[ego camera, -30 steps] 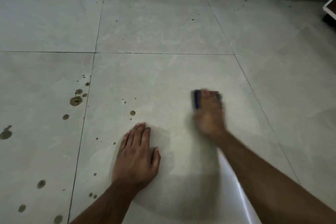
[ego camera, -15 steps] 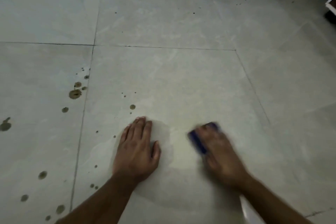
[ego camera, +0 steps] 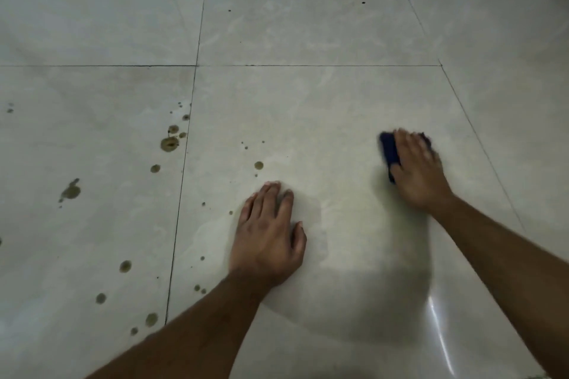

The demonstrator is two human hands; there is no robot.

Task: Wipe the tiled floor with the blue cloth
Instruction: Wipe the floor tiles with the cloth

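Observation:
The pale tiled floor (ego camera: 308,24) fills the head view. My right hand (ego camera: 417,172) presses the dark blue cloth (ego camera: 388,151) flat onto the tile at the right, fingers spread over it; only the cloth's left edge and a sliver past the fingertips show. My left hand (ego camera: 268,234) rests flat on the floor in the middle, fingers straight, holding nothing. A damp wiped patch (ego camera: 354,271) lies between and below the two hands.
Brown spots and drips (ego camera: 169,143) dot the tiles to the left of my left hand, with a small one (ego camera: 258,165) just above it. Dark grout lines (ego camera: 181,178) cross the floor. A wall base runs along the top right edge.
My right hand has swept the cloth away from me and to the right, after pulling it near. My left hand has stayed planted in the same place.

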